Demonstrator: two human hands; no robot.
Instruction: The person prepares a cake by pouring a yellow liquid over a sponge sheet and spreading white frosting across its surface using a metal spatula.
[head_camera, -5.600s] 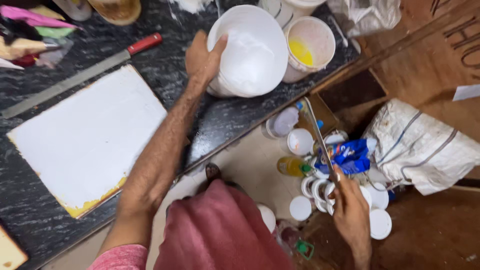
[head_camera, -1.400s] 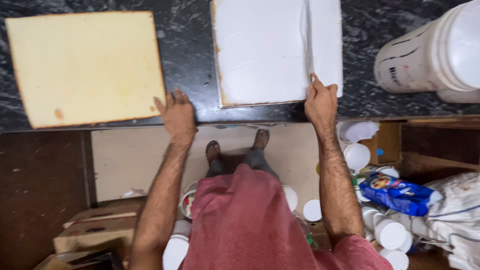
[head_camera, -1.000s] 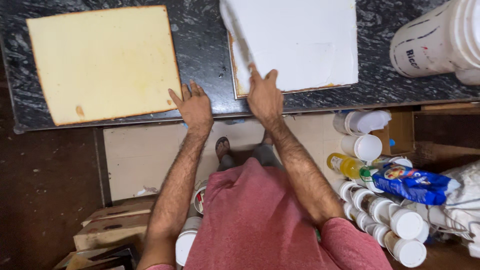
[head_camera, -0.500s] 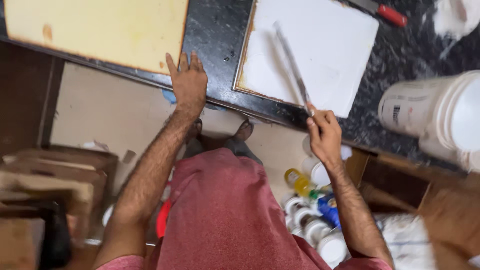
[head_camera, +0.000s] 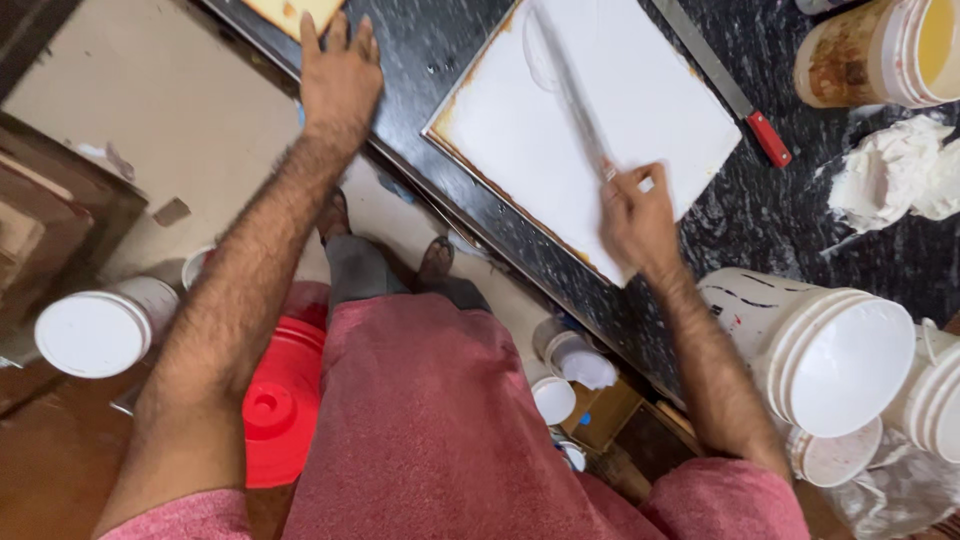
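Near side first: red lid (head_camera: 272, 405) on the floor at left, white lidded tub (head_camera: 92, 333) further left, small white pots (head_camera: 565, 375) under the counter edge at centre. Stack of white buckets (head_camera: 835, 355) lies on its side on the counter at right, mouths open toward the near right; dark printed marks on the outer wall, too small to make out.

Right hand (head_camera: 640, 215) sits at the near right corner of the white-coated slab (head_camera: 590, 120), fingers curled tight around the handle end of a long spatula (head_camera: 572, 95). The blade runs from the grip up and left across the slab toward its far edge, lying low on the white coating; can't tell if it touches all along. So the slab lies far-left of the grip, and the tool's long axis cuts across the slab at an angle.

Left hand (head_camera: 340, 75) is flat on the black counter (head_camera: 430, 60), fingers spread, holding nothing, left of the slab and just near a second tan slab (head_camera: 295, 12). Right hand is the one on the work; left is clear of it.

Further back: long knife with red handle (head_camera: 735, 90) lies just past the slab's right edge, parallel to it, not touching. White crumpled wad (head_camera: 895, 180) at far right. Stained tub with yellow contents (head_camera: 880, 50) at the far right corner.
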